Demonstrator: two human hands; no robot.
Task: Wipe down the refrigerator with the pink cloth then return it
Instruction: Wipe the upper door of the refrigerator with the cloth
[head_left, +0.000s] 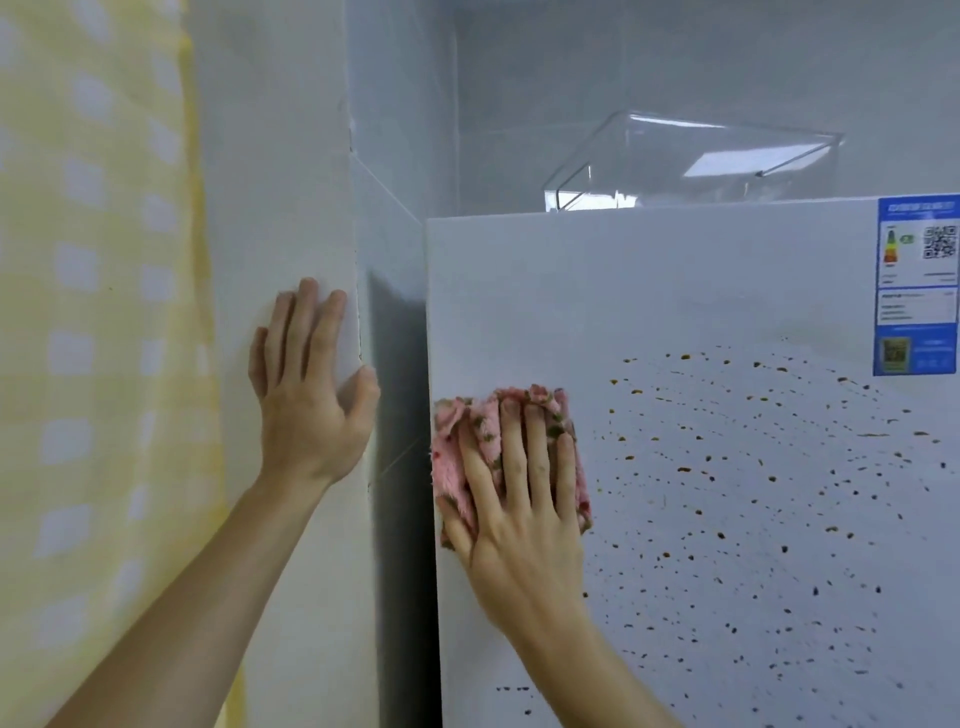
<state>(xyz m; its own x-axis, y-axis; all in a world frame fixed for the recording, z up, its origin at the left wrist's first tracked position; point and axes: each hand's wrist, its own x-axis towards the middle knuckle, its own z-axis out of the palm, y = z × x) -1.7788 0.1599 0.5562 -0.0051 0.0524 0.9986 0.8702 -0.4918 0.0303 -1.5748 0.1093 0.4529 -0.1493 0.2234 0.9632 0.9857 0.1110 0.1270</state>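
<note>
- Refrigerator (727, 312): a flat, smooth white door panel fills the right of my view. The top band and the left strip look clean, but most of the panel is spattered, so I judge the wipe-down to be at an early stage.
- Wall (291, 208): matte white paint, left of the refrigerator, with a dark gap between them.
- Curtain (93, 260): soft yellow checked fabric at far left.
- Clear container (691, 161): rigid transparent plastic, boxy with rounded corners, standing on the refrigerator top, far side.
- Label (917, 286): glossy blue-and-white sticker at the door's upper right.
- Left hand (306, 395): flat on the wall with fingers straight and the thumb at the corner edge. It holds nothing and, by my reading, braces.
- Right hand (519, 499): fingers straight and spread, pressing the cloth against the door without clenching it.
- Pink cloth (452, 441): fluffy pile, bunched and flecked with brown, pinned to the door near its left edge. Its return is not yet done.
- Specks (727, 467): small brown spots in curved rows, to the right of and below the cloth, all left to clear.
</note>
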